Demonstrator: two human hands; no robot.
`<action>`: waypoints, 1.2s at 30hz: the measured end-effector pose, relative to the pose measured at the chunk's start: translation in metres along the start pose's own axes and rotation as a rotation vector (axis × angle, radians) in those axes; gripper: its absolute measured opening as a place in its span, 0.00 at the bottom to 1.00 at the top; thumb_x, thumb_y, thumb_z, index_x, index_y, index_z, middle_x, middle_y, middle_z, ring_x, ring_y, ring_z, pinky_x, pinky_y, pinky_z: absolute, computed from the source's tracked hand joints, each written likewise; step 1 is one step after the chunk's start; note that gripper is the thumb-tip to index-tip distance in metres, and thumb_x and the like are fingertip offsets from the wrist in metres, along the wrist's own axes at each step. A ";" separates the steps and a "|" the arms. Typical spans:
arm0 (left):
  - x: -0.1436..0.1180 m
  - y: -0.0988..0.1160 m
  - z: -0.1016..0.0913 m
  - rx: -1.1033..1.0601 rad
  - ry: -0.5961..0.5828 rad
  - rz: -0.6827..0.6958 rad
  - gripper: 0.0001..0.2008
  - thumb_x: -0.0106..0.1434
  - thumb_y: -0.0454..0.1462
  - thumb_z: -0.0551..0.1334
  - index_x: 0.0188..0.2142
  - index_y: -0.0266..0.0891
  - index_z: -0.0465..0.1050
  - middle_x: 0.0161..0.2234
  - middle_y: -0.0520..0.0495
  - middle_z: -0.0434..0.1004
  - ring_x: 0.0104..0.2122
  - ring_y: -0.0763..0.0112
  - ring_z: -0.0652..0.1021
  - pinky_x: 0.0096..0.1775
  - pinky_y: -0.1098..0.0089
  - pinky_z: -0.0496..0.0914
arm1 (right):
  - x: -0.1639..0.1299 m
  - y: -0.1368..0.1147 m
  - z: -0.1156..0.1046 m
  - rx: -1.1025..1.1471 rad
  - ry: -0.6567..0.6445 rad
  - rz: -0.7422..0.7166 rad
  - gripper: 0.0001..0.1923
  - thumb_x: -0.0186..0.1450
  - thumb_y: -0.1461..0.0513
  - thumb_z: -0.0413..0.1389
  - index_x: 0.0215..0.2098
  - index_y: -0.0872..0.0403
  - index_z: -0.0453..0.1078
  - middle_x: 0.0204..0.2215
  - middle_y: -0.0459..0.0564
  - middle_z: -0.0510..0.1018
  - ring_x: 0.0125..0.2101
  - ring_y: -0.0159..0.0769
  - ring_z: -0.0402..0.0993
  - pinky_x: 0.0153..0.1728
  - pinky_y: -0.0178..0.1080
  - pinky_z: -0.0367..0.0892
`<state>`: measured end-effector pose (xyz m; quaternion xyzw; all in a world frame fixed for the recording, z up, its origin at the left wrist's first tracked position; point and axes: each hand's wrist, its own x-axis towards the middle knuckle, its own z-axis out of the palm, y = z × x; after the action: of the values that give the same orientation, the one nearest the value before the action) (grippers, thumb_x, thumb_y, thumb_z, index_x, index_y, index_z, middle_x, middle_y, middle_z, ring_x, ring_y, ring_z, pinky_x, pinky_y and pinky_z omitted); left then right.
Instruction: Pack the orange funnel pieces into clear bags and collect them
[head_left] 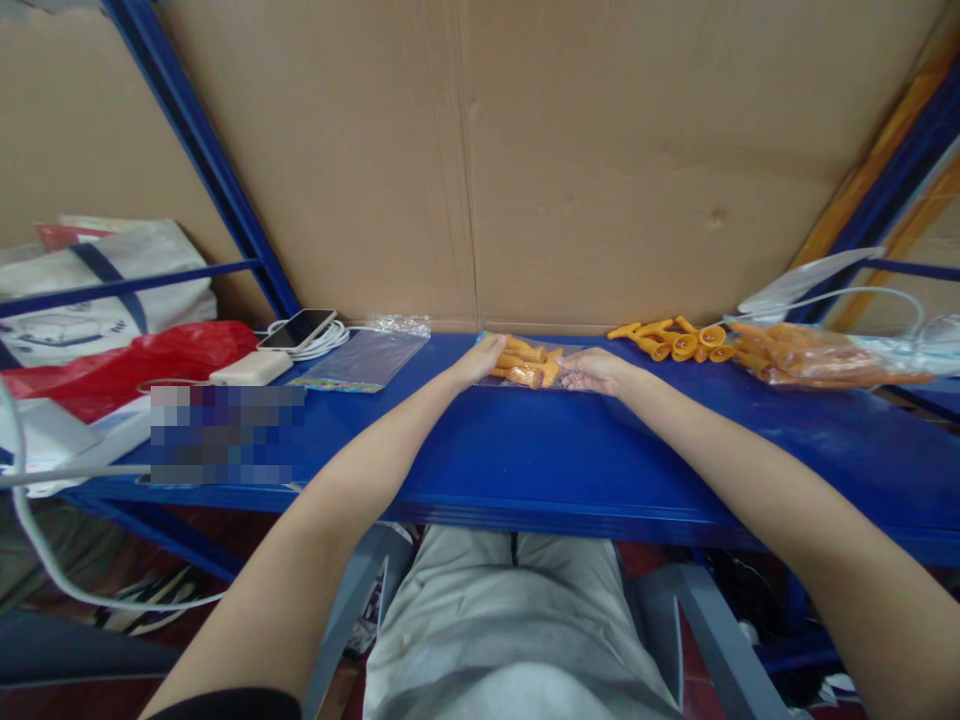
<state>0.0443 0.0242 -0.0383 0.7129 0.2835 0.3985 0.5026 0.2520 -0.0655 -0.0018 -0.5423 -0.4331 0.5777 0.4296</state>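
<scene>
A small clear plastic bag (pixel 528 366) filled with orange plastic parts lies on the blue shelf (pixel 525 450) near the cardboard back wall. My left hand (pixel 480 358) grips its left end. My right hand (pixel 592 370) holds its right end, fingers curled on the film. Both arms reach straight forward over the shelf.
Loose orange parts (pixel 679 342) lie to the right, beside a large clear bag of orange parts (pixel 817 355). To the left are empty clear bags (pixel 364 357), a phone (pixel 298 328) with a white cable, a power bank (pixel 251 368) and a red bag (pixel 142 362).
</scene>
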 end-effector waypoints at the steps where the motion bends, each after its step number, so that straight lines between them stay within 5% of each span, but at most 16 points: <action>1: 0.000 0.000 0.000 -0.008 0.006 -0.009 0.21 0.68 0.52 0.59 0.40 0.35 0.77 0.46 0.37 0.83 0.47 0.58 0.82 0.54 0.57 0.72 | -0.002 0.000 0.001 -0.016 0.025 0.011 0.06 0.69 0.73 0.53 0.39 0.65 0.73 0.15 0.48 0.74 0.13 0.26 0.67 0.22 0.29 0.73; 9: -0.003 0.005 0.001 0.092 0.080 -0.012 0.19 0.71 0.48 0.55 0.41 0.35 0.76 0.48 0.38 0.82 0.51 0.57 0.80 0.57 0.55 0.69 | -0.001 0.003 0.008 0.093 0.080 -0.030 0.10 0.66 0.78 0.51 0.34 0.64 0.73 0.19 0.50 0.77 0.19 0.28 0.75 0.30 0.29 0.76; 15: -0.005 0.007 -0.003 0.490 0.200 0.031 0.18 0.72 0.41 0.49 0.49 0.37 0.75 0.53 0.40 0.79 0.58 0.58 0.75 0.63 0.53 0.63 | 0.001 0.004 0.008 0.103 0.072 -0.054 0.12 0.64 0.78 0.53 0.29 0.61 0.73 0.20 0.49 0.78 0.22 0.28 0.77 0.39 0.31 0.77; 22: -0.018 0.026 0.001 1.011 0.015 -0.005 0.23 0.70 0.39 0.50 0.62 0.40 0.68 0.67 0.42 0.62 0.69 0.56 0.58 0.68 0.48 0.47 | 0.003 0.001 0.006 0.015 0.036 -0.130 0.13 0.61 0.79 0.55 0.26 0.58 0.71 0.25 0.52 0.81 0.28 0.28 0.79 0.45 0.33 0.75; 26: -0.021 0.029 0.006 1.055 -0.034 -0.159 0.25 0.73 0.42 0.46 0.67 0.43 0.61 0.70 0.43 0.54 0.71 0.53 0.50 0.66 0.40 0.42 | 0.011 -0.009 -0.019 -0.315 0.272 -0.323 0.09 0.59 0.75 0.57 0.31 0.57 0.74 0.32 0.52 0.82 0.37 0.33 0.80 0.48 0.37 0.74; 31: -0.019 0.024 0.002 1.089 -0.039 -0.157 0.27 0.73 0.45 0.44 0.69 0.44 0.57 0.71 0.44 0.49 0.72 0.53 0.48 0.65 0.36 0.42 | 0.011 -0.017 -0.075 -1.172 0.729 -0.468 0.17 0.64 0.69 0.50 0.48 0.63 0.76 0.51 0.67 0.77 0.54 0.52 0.73 0.55 0.48 0.66; 33: -0.018 0.022 -0.001 1.094 -0.015 -0.143 0.28 0.73 0.46 0.43 0.69 0.45 0.56 0.71 0.44 0.50 0.71 0.53 0.48 0.65 0.36 0.42 | 0.011 -0.015 -0.091 -1.366 0.790 -0.368 0.20 0.66 0.66 0.50 0.52 0.66 0.74 0.53 0.72 0.75 0.56 0.57 0.70 0.55 0.52 0.64; 36: -0.019 0.020 -0.008 1.119 0.014 -0.160 0.27 0.73 0.46 0.43 0.69 0.46 0.57 0.71 0.45 0.50 0.71 0.54 0.49 0.66 0.38 0.42 | 0.013 -0.010 -0.101 -1.477 0.715 -0.152 0.22 0.66 0.62 0.51 0.54 0.66 0.74 0.52 0.74 0.75 0.56 0.58 0.70 0.53 0.52 0.64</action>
<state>0.0275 0.0063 -0.0230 0.8444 0.5079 0.1529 0.0749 0.3528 -0.0471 0.0013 -0.8055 -0.5742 -0.0943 0.1123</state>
